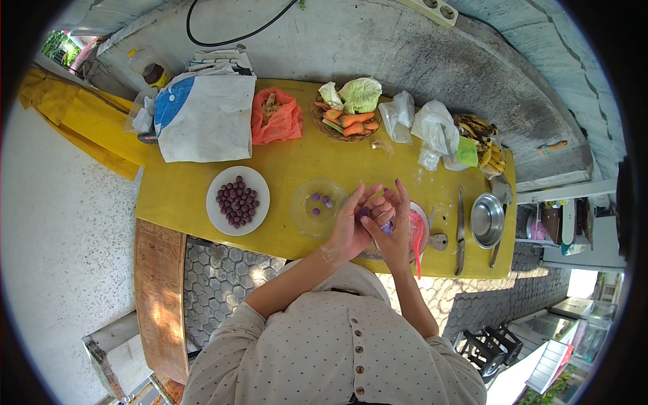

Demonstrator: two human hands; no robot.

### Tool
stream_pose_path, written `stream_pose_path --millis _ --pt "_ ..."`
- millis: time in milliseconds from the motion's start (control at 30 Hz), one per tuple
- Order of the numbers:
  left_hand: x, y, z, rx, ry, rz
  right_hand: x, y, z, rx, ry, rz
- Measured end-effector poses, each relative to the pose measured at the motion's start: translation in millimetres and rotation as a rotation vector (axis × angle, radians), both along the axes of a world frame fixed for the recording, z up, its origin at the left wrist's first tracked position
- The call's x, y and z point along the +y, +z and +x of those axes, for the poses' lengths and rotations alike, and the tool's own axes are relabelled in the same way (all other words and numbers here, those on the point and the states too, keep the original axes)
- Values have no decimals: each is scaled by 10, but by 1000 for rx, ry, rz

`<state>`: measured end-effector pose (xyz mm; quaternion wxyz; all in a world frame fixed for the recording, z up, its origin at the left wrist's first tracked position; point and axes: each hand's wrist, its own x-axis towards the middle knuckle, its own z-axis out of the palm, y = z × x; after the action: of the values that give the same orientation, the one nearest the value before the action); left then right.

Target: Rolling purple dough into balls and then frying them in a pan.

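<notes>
My left hand [353,225] is cupped palm up, its fingers curled around a small purple dough ball [363,213]. From the right, my right hand [398,223] leans in, its thumb on the left palm near the ball and its other fingers apart. More purple dough [387,227] shows between the hands, partly hidden. A clear bowl [298,223] with several small purple balls lies left of my hands. Farther left, a white plate [212,195] bears many darker purple balls. Beside my right hand, a red spoon [417,245] rests in a dish of white powder [424,215], partly covered.
On the yellow table [283,167] are a wooden board [438,242], a knife [460,238] and a metal bowl [487,220] at right. Behind stand a vegetable basket [341,134], a red plastic bag [283,124], clear bags [435,124] and bananas [491,157]. A wooden bench [159,293] adjoins the left.
</notes>
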<state>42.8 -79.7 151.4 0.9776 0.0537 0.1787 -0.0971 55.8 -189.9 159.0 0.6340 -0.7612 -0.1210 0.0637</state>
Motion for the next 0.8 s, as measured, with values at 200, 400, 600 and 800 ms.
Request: stream_pose_path --millis 200,400,600,800 --pt "26 53 -89 -189 -40 244 -56 38 30 47 -59 60" --pt "-7 108 -115 -208 -84 313 -83 35 94 7 -77 -12" --pt "-55 125 -121 -219 -82 271 -73 89 104 -34 -89 18" --pt "-54 171 -123 -215 -91 295 -81 134 113 -20 -113 -54"
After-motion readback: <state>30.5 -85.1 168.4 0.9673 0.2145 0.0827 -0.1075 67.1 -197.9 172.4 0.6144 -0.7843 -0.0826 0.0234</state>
